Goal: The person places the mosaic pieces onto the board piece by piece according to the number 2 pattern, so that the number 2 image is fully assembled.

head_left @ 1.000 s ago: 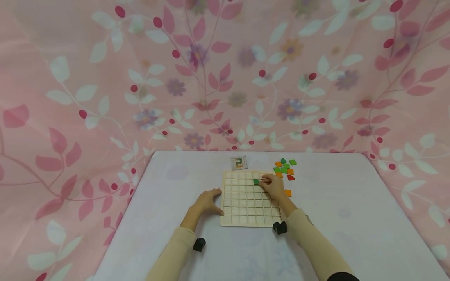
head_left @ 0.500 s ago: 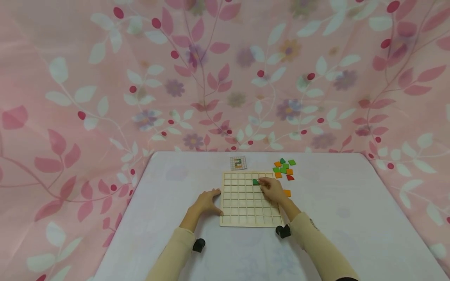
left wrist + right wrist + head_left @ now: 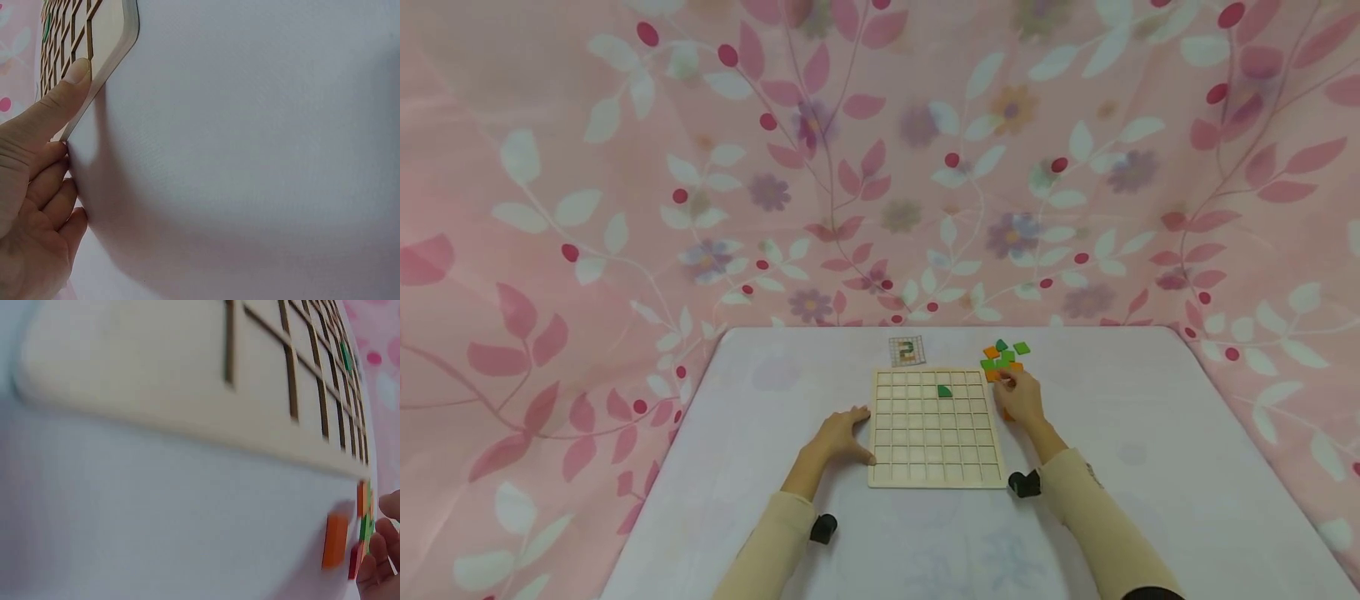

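My left hand [image 3: 838, 437] lies along the left edge of a wooden grid board [image 3: 932, 437]. Its thumb [image 3: 65, 94] rests on the rim, and the other fingers touch or nearly touch the side. A dark green quarter-round tile [image 3: 944, 392] lies in a cell near the board's far edge. My right hand [image 3: 1024, 402] is over the loose tiles right of the board, thumb and fingers apart, with nothing seen between them. An orange tile [image 3: 335, 540] and a red tile [image 3: 355, 559] lie close to that hand in the right wrist view. The hand hides part of the pile.
Several orange and green tiles [image 3: 1021, 348] lie at the board's far right corner. A small card [image 3: 907, 351] with a gridded picture lies beyond the board. The white tabletop [image 3: 1135, 417] ends at a pink floral cloth [image 3: 880, 167].
My right hand has let go of the dark green tile, which stays on the board, and has moved right to the loose tiles. My left hand has kept its place.
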{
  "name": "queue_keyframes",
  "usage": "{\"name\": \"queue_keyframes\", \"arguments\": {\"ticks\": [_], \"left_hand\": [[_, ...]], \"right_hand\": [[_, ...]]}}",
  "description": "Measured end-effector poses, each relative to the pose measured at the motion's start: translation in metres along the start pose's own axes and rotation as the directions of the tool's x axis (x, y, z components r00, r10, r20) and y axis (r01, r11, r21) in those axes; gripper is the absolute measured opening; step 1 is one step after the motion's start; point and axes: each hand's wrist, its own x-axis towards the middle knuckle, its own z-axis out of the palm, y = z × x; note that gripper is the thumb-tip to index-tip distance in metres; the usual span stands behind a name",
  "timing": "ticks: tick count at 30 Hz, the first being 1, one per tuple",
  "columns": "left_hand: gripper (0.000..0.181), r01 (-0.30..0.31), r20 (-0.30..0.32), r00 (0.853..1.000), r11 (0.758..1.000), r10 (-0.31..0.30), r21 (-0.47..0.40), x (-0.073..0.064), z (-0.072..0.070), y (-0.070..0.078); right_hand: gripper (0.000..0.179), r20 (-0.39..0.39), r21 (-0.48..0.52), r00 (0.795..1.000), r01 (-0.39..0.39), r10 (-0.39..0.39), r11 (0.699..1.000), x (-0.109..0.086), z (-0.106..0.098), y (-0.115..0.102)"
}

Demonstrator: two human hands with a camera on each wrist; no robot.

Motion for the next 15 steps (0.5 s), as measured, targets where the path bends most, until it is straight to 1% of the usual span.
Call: {"name": "queue_keyframes", "arguments": {"ticks": [1,3,7,9,11,13,15], "left_hand": [[0.088,0.0,-0.002,1.0,1.0,0.0,0.003,0.0,0.0,-0.001],[0.087,0.002,-0.008,1.0,1.0,-0.002,0.003,-0.001,0.0,-0.001],[0.087,-0.006,-0.001,1.0,1.0,0.006,0.0,-0.001,0.0,-0.001],[0.087,-0.004,0.004,1.0,1.0,0.004,-0.004,-0.001,0.001,0.0],[0.087,0.001,0.008,1.0,1.0,-0.001,-0.003,0.0,0.002,-0.001],[0.088,0.01,0.005,1.0,1.0,-0.01,-0.008,0.0,0.003,-0.002],[0.088,0.018,0.004,1.0,1.0,-0.018,-0.011,0.0,0.004,-0.003]], "right_hand": [[0.026,-0.015,-0.025,1.0,-0.015,0.014,1.0,0.003,-0.003,0.004],[0.027,-0.02,-0.061,0.999,-0.05,0.049,0.997,0.007,-0.009,0.01],[0.026,-0.002,-0.101,0.997,-0.083,0.083,0.991,0.013,-0.017,0.017],[0.027,0.015,-0.148,0.997,-0.067,0.07,0.987,0.016,-0.016,0.019],[0.03,0.055,-0.22,0.997,-0.036,0.049,0.975,0.019,-0.014,0.02],[0.035,0.118,-0.299,0.992,0.002,0.035,0.954,0.022,-0.011,0.019],[0.038,0.187,-0.377,0.982,0.04,0.034,0.925,0.024,-0.009,0.016]]}}
